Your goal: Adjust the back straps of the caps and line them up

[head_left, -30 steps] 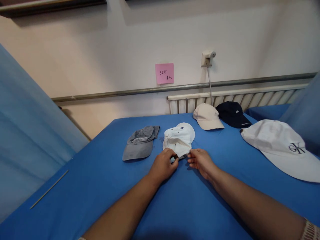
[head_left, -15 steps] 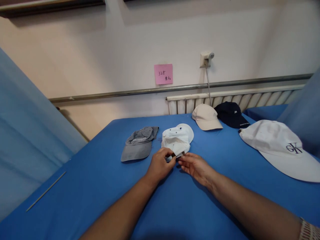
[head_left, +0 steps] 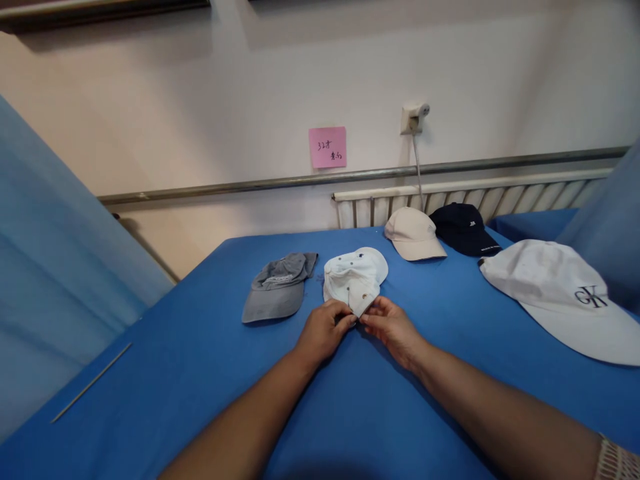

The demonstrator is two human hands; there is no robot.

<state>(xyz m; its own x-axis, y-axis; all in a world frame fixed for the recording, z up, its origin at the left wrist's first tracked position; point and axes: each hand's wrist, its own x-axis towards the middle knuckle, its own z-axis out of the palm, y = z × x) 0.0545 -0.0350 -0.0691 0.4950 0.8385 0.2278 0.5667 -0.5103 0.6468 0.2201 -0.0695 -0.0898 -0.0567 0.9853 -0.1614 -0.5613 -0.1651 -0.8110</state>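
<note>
A small white cap (head_left: 353, 277) lies in the middle of the blue-covered table (head_left: 210, 400), its brim pointing away from me and its back edge toward me. My left hand (head_left: 325, 330) pinches the left part of that back edge. Close beside it, my right hand (head_left: 393, 330) grips the back edge from the right, thumb and fingers together. The fingertips of both hands nearly meet at the strap end, which they mostly hide. Just left of the white cap sits a grey cap (head_left: 280, 287), brim toward me.
Toward the back right are a beige cap (head_left: 413, 235) and a navy cap (head_left: 465, 229). A larger white cap with black letters (head_left: 560, 293) lies at the right. A thin stick (head_left: 93, 383) rests at the left. Behind stand a radiator (head_left: 475, 193) and a metal rail (head_left: 240, 187).
My right hand has moved left along the cap's back edge, toward my left hand, and has closed on it. The cap's back edge is drawn together. The other caps have stayed put.
</note>
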